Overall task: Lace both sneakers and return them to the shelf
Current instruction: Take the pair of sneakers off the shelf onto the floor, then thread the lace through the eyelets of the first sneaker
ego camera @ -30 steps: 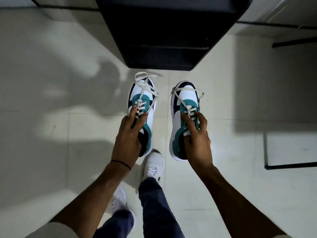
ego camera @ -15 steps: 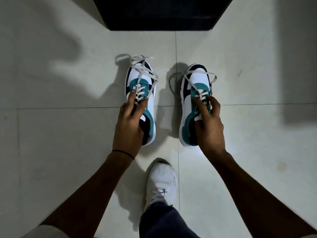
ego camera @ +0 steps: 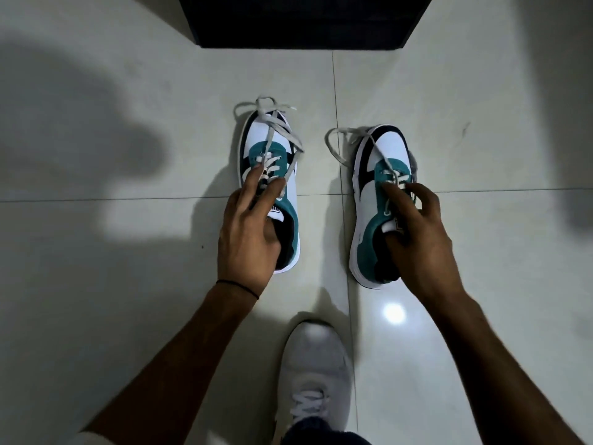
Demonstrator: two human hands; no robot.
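Observation:
Two white, teal and black sneakers rest on the pale tiled floor, toes pointing away from me. My left hand (ego camera: 248, 232) grips the left sneaker (ego camera: 272, 149) at its tongue, thumb inside the opening. My right hand (ego camera: 417, 229) holds the right sneaker (ego camera: 369, 200) the same way, fingers over the laced part. Loose white lace ends (ego camera: 266, 107) trail over the left toe, and a lace loop (ego camera: 333, 146) lies on the floor beside the right toe. The black shelf (ego camera: 301, 20) stands at the top edge.
My own foot in a white shoe (ego camera: 313, 374) stands on the floor between my forearms, with a dark trouser leg at the bottom edge. Tile joints cross the floor. A large shadow covers the left side.
Both sneakers have come down from in front of the shelf to the floor. The view has tilted down, so the shelf has slid to the top edge.

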